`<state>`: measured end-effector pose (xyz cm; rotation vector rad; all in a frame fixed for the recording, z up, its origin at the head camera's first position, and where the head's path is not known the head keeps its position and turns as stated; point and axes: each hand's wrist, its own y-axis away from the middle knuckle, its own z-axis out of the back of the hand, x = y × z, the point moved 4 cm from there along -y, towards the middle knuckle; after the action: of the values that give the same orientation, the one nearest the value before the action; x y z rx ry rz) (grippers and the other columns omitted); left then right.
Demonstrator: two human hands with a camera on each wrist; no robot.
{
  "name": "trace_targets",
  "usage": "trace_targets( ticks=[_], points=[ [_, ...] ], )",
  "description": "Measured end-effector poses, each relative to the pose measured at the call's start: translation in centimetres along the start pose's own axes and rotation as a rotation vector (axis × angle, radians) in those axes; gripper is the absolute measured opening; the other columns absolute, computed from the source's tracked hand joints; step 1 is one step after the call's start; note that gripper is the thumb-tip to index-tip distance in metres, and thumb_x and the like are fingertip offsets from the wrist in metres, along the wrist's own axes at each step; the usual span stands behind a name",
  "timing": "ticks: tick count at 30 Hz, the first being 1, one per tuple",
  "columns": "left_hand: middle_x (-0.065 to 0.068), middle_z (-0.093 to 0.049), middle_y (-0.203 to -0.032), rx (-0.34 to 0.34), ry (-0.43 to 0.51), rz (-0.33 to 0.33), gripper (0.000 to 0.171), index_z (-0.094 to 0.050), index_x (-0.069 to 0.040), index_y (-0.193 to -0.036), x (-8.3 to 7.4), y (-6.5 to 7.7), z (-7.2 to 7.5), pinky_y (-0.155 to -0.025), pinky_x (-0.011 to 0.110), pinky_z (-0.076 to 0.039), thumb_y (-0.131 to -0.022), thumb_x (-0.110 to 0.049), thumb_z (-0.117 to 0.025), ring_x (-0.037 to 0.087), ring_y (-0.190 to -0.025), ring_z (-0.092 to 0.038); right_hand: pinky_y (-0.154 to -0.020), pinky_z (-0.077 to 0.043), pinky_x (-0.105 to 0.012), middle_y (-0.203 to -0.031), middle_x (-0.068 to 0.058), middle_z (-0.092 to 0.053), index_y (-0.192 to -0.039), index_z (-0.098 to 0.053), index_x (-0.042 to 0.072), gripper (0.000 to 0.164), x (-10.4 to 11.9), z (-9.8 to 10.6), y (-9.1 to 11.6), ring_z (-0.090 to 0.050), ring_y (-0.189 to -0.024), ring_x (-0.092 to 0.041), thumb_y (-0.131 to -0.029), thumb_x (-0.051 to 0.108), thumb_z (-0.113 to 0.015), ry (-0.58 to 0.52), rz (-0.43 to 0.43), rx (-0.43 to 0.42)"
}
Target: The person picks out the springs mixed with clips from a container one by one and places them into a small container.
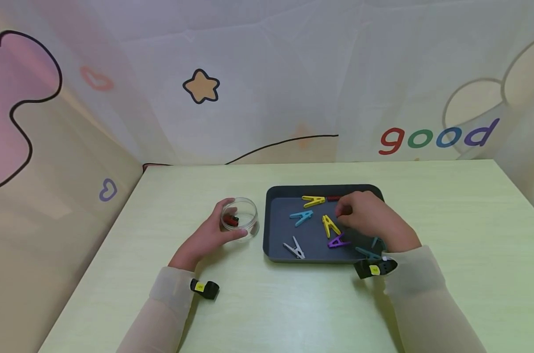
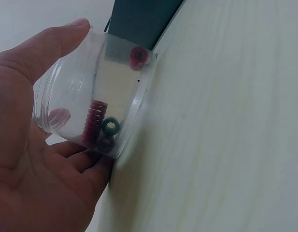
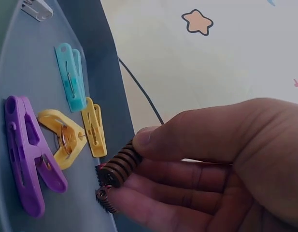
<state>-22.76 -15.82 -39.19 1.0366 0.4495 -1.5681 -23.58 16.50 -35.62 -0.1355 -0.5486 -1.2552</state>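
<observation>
My left hand (image 1: 211, 233) holds a clear round jar (image 1: 245, 215) beside the tray. Through its wall in the left wrist view show a red coil spring (image 2: 94, 121), a small green ring-shaped piece (image 2: 110, 126) and another red piece (image 2: 138, 58). Over the right part of the dark grey tray (image 1: 269, 230), my right hand (image 1: 375, 218) pinches a brown coil spring (image 3: 120, 165) between thumb and fingers; the head view hides that spring. Just below it in the right wrist view, more dark and red springs (image 3: 106, 199) lie in the tray, partly covered by the fingers.
Clothespins lie scattered in the tray: yellow (image 1: 330, 226), light blue (image 1: 301, 216), purple (image 1: 338, 241), white (image 1: 295, 248) and dark teal (image 1: 366, 253) ones. The tray has a raised rim and stands on a pale wooden table (image 1: 267, 304). A printed curtain (image 1: 267, 88) hangs behind.
</observation>
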Motion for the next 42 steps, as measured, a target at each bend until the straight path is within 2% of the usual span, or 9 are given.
trace_targets(
  ticks=[9, 18, 25, 31, 42],
  points=[
    [0.005, -0.033, -0.146, 0.002, 0.003, -0.003, 0.085, -0.013, -0.027, -0.141, 0.2, -0.1, 0.0, -0.099, 0.044, -0.036, -0.079, -0.037, -0.069, 0.024, -0.121, -0.041, -0.069, -0.049, -0.031, -0.082, 0.000, -0.065, -0.090, -0.067, 0.011, 0.010, 0.4, 0.0, -0.1, -0.053, -0.074, -0.018, -0.083, 0.017, -0.064, 0.006, 0.021, -0.063],
    [0.005, -0.033, -0.145, 0.001, 0.007, -0.010, 0.085, -0.013, -0.027, -0.141, 0.3, -0.2, -0.1, -0.098, 0.043, -0.037, -0.078, -0.036, -0.070, 0.024, -0.121, -0.042, -0.075, -0.051, -0.034, -0.093, -0.005, -0.067, -0.098, -0.067, 0.010, 0.017, 0.9, 0.1, 0.0, -0.056, -0.080, -0.018, -0.083, 0.017, -0.064, 0.005, 0.015, -0.114],
    [-0.003, -0.036, -0.143, -0.021, -0.001, -0.027, 0.092, -0.013, -0.038, -0.138, 3.3, -2.1, -0.4, -0.097, 0.042, -0.037, -0.068, -0.055, -0.071, 0.019, -0.118, -0.043, -0.076, -0.052, -0.035, -0.096, -0.005, -0.068, -0.101, -0.067, 0.010, 0.019, 1.0, 0.2, -0.1, -0.059, -0.083, -0.018, -0.084, 0.018, -0.063, -0.014, 0.018, -0.138],
    [-0.005, -0.037, -0.142, -0.028, 0.007, -0.019, 0.094, -0.015, -0.040, -0.137, 3.3, -2.0, -0.4, -0.097, 0.043, -0.038, -0.065, -0.059, -0.071, 0.019, -0.118, -0.044, -0.074, -0.052, -0.034, -0.093, -0.003, -0.068, -0.100, -0.068, 0.011, 0.017, 1.6, 0.2, 0.0, -0.059, -0.080, -0.016, -0.086, 0.018, -0.061, -0.023, 0.053, -0.168],
    [-0.006, -0.036, -0.142, -0.027, 0.009, -0.015, 0.089, -0.015, -0.040, -0.137, 3.0, -1.9, -0.4, -0.097, 0.043, -0.037, -0.070, -0.051, -0.072, 0.019, -0.118, -0.044, -0.072, -0.051, -0.033, -0.089, 0.000, -0.067, -0.094, -0.068, 0.016, 0.011, 2.1, 0.2, 0.1, -0.058, -0.076, -0.014, -0.085, 0.021, -0.063, -0.028, 0.065, -0.188]
  ],
)
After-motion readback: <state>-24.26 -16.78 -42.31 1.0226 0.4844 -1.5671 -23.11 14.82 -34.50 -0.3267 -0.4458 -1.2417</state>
